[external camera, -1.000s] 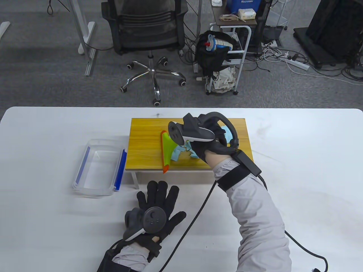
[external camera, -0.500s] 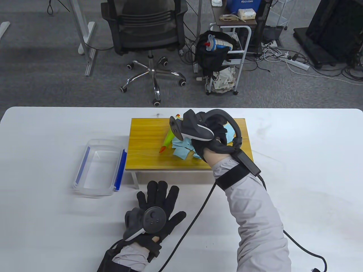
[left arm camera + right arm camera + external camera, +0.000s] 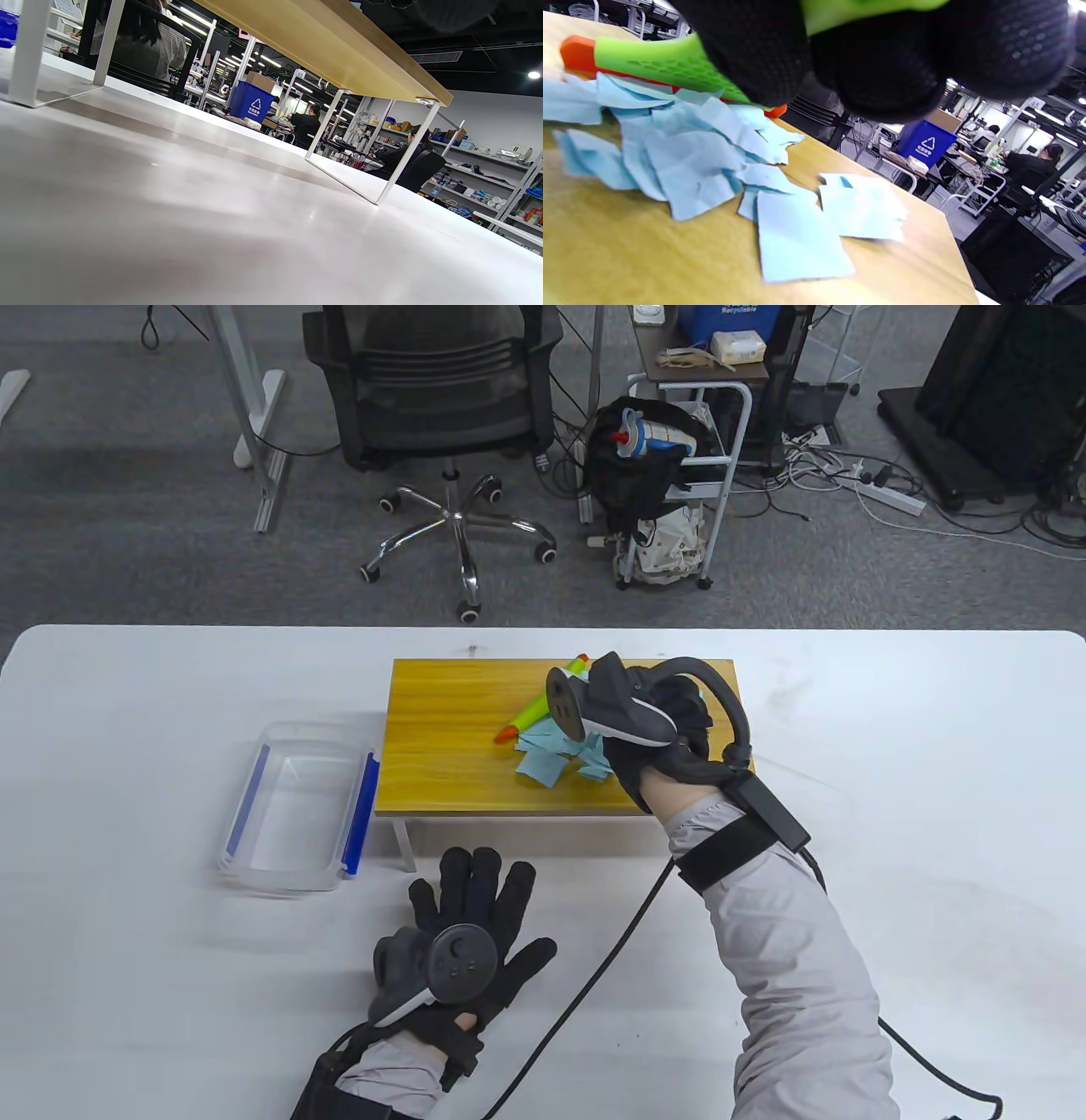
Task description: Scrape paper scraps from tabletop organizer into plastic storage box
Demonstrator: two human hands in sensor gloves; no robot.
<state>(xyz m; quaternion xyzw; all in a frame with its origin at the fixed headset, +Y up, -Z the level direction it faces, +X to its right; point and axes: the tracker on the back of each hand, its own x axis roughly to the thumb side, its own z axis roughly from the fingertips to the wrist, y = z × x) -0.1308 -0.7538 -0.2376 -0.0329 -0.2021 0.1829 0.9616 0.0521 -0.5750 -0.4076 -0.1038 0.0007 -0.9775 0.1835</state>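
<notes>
A wooden tabletop organizer (image 3: 441,729) stands on white legs on the table. Light blue paper scraps (image 3: 551,755) lie in a heap on its right half; they also show in the right wrist view (image 3: 691,161). My right hand (image 3: 670,738) grips a green scraper with orange edge (image 3: 534,714), held above the scraps; it shows in the right wrist view (image 3: 661,63) too. A clear plastic storage box with blue clips (image 3: 293,806) stands left of the organizer. My left hand (image 3: 462,933) rests flat on the table with fingers spread, in front of the organizer.
The left wrist view shows the organizer's underside (image 3: 339,55) and its white leg frame (image 3: 382,169) close ahead. Off the table's far edge stand an office chair (image 3: 441,407) and a cart (image 3: 679,475). A cable (image 3: 594,967) runs from my right wrist across the table.
My right hand has moved right and back across the organizer, tilting the scraper up off the board. The scraps now lie uncovered in a heap. The left hand has not moved.
</notes>
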